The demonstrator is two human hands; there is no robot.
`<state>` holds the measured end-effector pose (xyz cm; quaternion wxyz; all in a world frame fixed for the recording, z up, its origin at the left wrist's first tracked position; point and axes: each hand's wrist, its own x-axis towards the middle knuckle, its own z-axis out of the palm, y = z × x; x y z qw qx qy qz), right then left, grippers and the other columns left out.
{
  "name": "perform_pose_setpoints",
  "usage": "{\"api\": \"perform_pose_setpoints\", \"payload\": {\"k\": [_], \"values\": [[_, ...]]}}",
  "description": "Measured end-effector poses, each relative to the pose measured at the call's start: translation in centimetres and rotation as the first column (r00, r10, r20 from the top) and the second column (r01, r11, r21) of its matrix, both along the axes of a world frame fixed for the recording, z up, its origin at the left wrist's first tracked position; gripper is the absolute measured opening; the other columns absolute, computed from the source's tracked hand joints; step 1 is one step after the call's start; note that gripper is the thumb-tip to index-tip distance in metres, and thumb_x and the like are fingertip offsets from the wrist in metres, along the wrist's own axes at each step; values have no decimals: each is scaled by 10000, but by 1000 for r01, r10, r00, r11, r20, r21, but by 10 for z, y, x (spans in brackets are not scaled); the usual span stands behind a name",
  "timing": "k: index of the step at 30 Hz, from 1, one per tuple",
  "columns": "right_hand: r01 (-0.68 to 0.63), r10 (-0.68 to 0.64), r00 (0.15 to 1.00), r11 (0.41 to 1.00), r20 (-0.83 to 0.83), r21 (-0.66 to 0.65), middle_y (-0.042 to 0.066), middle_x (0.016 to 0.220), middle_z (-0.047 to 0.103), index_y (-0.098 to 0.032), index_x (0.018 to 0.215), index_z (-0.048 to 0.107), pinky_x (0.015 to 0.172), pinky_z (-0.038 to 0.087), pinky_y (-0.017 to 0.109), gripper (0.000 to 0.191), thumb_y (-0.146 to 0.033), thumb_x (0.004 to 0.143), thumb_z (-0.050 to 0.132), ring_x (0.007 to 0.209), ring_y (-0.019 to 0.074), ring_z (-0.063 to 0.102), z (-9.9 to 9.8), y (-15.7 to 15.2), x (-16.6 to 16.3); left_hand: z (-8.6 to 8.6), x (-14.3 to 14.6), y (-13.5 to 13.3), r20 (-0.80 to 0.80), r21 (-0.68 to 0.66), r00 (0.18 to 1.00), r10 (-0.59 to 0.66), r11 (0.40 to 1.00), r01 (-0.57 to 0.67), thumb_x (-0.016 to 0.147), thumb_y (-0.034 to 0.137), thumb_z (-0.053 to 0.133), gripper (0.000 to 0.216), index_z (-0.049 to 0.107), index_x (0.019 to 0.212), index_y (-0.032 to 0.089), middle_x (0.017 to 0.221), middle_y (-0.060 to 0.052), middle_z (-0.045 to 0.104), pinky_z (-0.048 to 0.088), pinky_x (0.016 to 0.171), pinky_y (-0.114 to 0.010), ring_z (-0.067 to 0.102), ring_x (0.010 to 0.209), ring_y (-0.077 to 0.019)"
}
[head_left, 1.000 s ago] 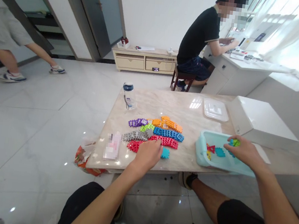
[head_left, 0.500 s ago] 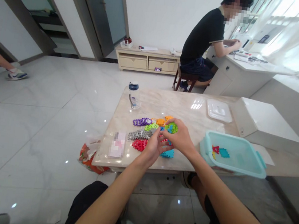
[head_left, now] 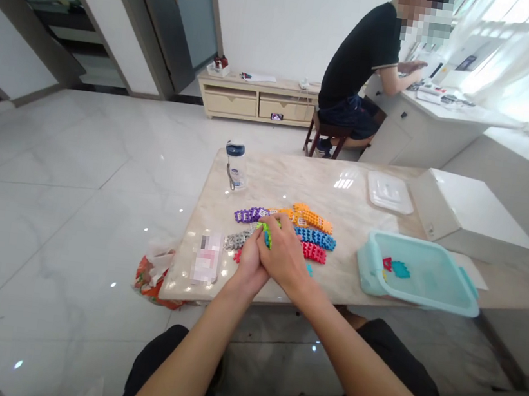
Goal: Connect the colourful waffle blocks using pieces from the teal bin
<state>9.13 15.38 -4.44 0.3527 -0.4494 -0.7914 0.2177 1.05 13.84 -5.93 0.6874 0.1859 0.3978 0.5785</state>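
Our left hand and right hand are pressed side by side over the near part of the table, knuckles touching. The fingers of both are curled in and closed on the green pieces, which show as a small bright clump at the fingertips where the two hands meet. How much of the clump lies inside the palms we cannot tell.

Just beyond our fingertips lie toothed plastic rows. The purple row is ahead and a little left, and the orange row is ahead and to the right. The blue row sits beside the right hand's knuckles, with the red row just nearer than it. The grey row runs out from under the left hand's fingers. A small teal piece peeks out at the right hand's outer edge.

To the left of our left wrist lies a blurred pink packet. Well to the right of our right hand stands the teal bin, holding a few red and teal pieces. Farther off on that side are a clear lid and a white box. Far ahead, left of the rows, stands a water bottle.
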Motion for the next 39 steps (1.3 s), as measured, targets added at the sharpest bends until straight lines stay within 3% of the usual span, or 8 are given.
{"api": "perform_pose_setpoints", "payload": {"k": [4,9,14,18,24,28,33,39], "values": [[22,-22,1000,999,6,50,121,1317,598,-331,1385,634,1084,562,549,413,-186,1006,557,1258,331,593,5,1,-1,9,2,6,-156,47,982,-103,993,111,1066,625,242,677,675,1336,181,1227,-149,767,627,1061,-471,720,1236,-274],[6,-7,999,1000,47,18,155,1354,592,-270,1504,588,1117,533,561,470,-223,1039,533,1278,352,584,6,13,0,11,4,12,-325,20,941,-94,994,107,1036,743,255,763,710,1290,186,1164,-154,770,608,1076,-493,703,1247,-298],[-8,13,981,1000,191,-24,183,1371,615,-199,1508,589,1135,516,534,456,-234,1060,514,1308,348,584,6,15,-10,11,1,10,-4,5,999,-37,999,37,1045,692,371,646,712,1305,208,1224,-139,776,550,1164,-526,671,1345,-313],[6,0,974,1000,224,-25,153,1317,655,-185,1480,598,1129,511,475,423,-235,1067,527,1261,312,605,11,13,-21,12,-6,9,263,-53,963,52,998,-39,1049,606,473,533,707,1319,211,1253,-123,767,520,1207,-493,660,1373,-308],[-11,9,978,1000,206,8,124,1232,681,-185,1379,640,1276,353,542,323,-260,1091,514,1230,293,615,17,16,-28,8,-11,10,254,-29,957,141,990,-138,1084,538,423,415,709,1251,287,1301,-93,743,576,1135,-455,670,1351,-277],[41,-37,991,999,128,-27,115,1217,669,-189,1283,651,1102,511,430,272,-354,1080,578,1213,285,621,17,19,-31,3,-1,10,246,-19,953,174,984,-175,1065,593,407,438,712,1188,303,1261,-103,745,619,1056,-468,699,1294,-295],[91,-89,988,996,124,-9,109,1160,664,-194,1131,668,1012,544,419,282,-463,1064,615,1156,281,638,14,20,-31,5,15,13,313,-28,926,213,976,-215,1001,725,495,512,712,1130,279,1164,-83,761,633,1023,-473,718,1235,-304],[105,-106,989,994,104,14,112,1147,677,-182,1126,659,994,550,408,320,-493,1090,592,1128,268,653,18,11,-17,5,12,2,347,-69,917,195,981,-183,1047,530,541,330,704,1089,246,1085,-50,739,615,1018,-383,723,1146,-237]]}}
